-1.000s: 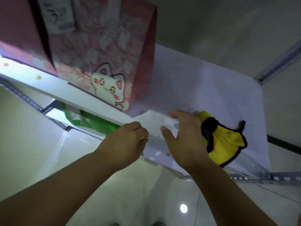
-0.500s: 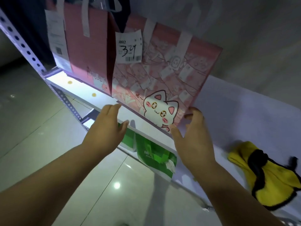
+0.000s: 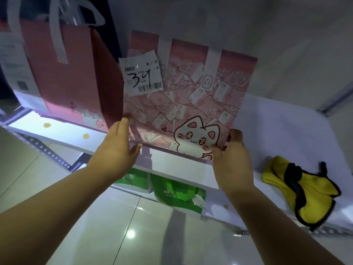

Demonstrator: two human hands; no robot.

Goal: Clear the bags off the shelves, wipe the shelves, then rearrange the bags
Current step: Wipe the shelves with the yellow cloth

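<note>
A pink paper bag with a white cat drawing point(image 3: 191, 104) stands upright on the white shelf point(image 3: 282, 131), a paper tag marked 34 stuck near its top left. My left hand point(image 3: 118, 148) presses against the bag's lower left edge and my right hand point(image 3: 233, 159) grips its lower right corner. A second pink bag point(image 3: 72, 77) with white handles stands just left of it, touching. A yellow cloth with black trim point(image 3: 301, 190) lies on the shelf to the right of my right hand.
Green and white bags point(image 3: 177, 194) sit on the lower shelf beneath. Perforated metal shelf rails point(image 3: 44, 150) run along the front edge at left. A glossy tiled floor point(image 3: 95, 226) lies below. The wall is close behind the shelf.
My hands left the shelf edge by the cloth and rose to the cat bag. Both now hold its lower corners, the left hand having closed in onto the left edge.
</note>
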